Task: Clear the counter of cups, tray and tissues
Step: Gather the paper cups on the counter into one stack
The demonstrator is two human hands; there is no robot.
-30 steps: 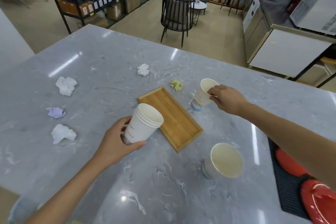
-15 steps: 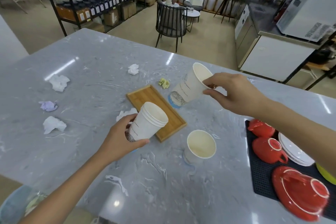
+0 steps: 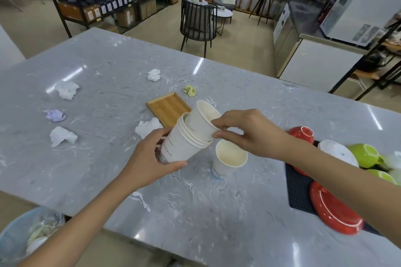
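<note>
My left hand grips a stack of white paper cups, tilted to the right above the grey counter. My right hand pinches the rim of another paper cup whose base sits partway inside the stack's top. One more paper cup stands upright on the counter just below my right hand. A small wooden tray lies behind the cups. Crumpled tissues lie around: white tissue beside the tray, white tissue, purple tissue, white tissue, white tissue, yellow tissue.
A black mat at the counter's right holds red plate, red cup, white dish and green cups. A bin with waste sits below the counter's near left edge. Chairs and shelves stand beyond the counter.
My right hand lifted the cup from beside the tray and carried it left to the stack in my left hand. Its base now sits in the stack's top.
</note>
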